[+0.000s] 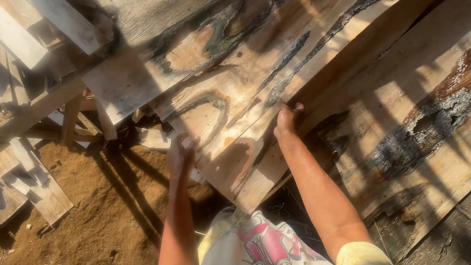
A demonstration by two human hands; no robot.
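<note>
Where sun falls on dirt ground (100, 212), both hands' grip curled round weathered plank (237, 121) ends

SITE: outdoor timber yard or salvage heap, likely | EVIDENCE: weathered, char-marked planks (243, 73) stacked loose under the right hand (286, 121); bare dirt ground (112, 213) below the left hand (180, 156); scrap boards (16, 15) further left | LIGHT: hard sun
</note>
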